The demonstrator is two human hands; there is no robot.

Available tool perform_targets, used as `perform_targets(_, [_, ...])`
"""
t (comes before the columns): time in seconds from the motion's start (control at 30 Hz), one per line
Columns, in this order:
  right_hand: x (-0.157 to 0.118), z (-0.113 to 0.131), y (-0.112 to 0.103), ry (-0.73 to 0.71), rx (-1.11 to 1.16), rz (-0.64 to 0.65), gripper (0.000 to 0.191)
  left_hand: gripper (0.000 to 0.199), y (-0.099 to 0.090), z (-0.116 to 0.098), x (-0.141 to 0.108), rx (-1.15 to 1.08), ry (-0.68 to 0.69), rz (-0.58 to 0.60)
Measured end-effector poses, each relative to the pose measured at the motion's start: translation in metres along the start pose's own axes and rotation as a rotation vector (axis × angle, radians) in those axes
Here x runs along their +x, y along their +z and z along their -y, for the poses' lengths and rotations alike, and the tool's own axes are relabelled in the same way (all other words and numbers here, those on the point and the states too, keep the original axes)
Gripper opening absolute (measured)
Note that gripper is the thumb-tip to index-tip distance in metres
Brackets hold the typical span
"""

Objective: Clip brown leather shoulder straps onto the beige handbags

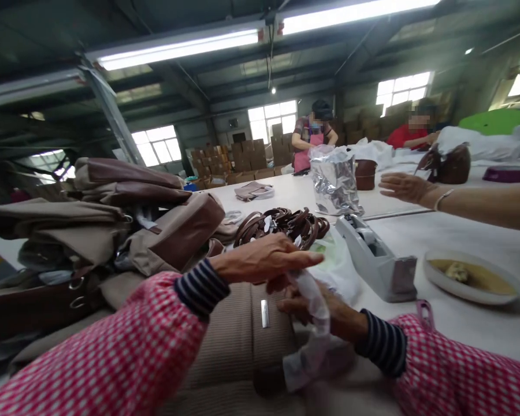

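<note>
A taupe ribbed handbag [231,329] with a small silver plate [265,314] lies in front of me. My left hand [264,257] is above its upper edge, closed on the top of a thin, whitish wrapping strip [318,303]. The strip hangs down to a dark brown piece [269,378] at the bag's lower right and covers part of it. Beside the bag's right edge, my right hand [329,312] has its fingers curled behind the strip; what they hold is hidden.
Taupe and brown bags [173,237] are piled at left. Brown straps [281,225] lie ahead, near a grey tape dispenser [379,260] and a silver foil bag [335,182]. At right are a shallow dish [472,277] and another person's hand [405,188]. Two people work farther back.
</note>
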State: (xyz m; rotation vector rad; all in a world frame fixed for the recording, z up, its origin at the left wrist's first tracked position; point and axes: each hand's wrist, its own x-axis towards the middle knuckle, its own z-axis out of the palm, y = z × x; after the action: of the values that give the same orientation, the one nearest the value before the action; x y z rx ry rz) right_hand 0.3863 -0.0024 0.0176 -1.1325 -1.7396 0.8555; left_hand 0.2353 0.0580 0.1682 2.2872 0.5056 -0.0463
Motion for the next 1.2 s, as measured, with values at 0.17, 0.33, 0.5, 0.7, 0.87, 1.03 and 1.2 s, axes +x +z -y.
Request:
perform_targets(0.17, [0.014, 0.015, -0.032, 0.054, -0.004, 0.082, 0.017, 0.023, -0.019, 0.053, -0.043, 0.315, -0.259, 0.053])
perform_targets(0.33, [0.068, -0.013, -0.049, -0.094, -0.308, -0.138, 0.016, 0.026, 0.012, 0.076, -0.026, 0.643, -0.252, -0.273])
perform_targets(0.5, [0.103, -0.042, -0.037, -0.069, -0.266, -0.051, 0.029, 0.025, 0.036, 0.083, 0.005, 0.957, -0.381, -0.689])
perform_targets(0.7, [0.099, -0.047, -0.032, -0.07, -0.153, -0.046, 0.018, 0.034, 0.011, 0.105, 0.026, 0.659, -0.397, -0.663])
perform_targets(0.87, [0.093, -0.05, -0.035, -0.069, -0.066, -0.028, 0.019, 0.057, -0.003, 0.122, 0.05, 0.497, -0.368, -0.579])
perform_targets(1.03, [0.088, -0.041, -0.03, -0.095, 0.015, 0.0, 0.009, 0.045, 0.004, 0.137, 0.042, 0.369, -0.292, -0.647])
perform_targets(1.2, [0.085, -0.023, -0.019, -0.122, 0.092, 0.077, 0.021, 0.05, 0.012, 0.148, 0.018, 0.205, -0.166, -0.78])
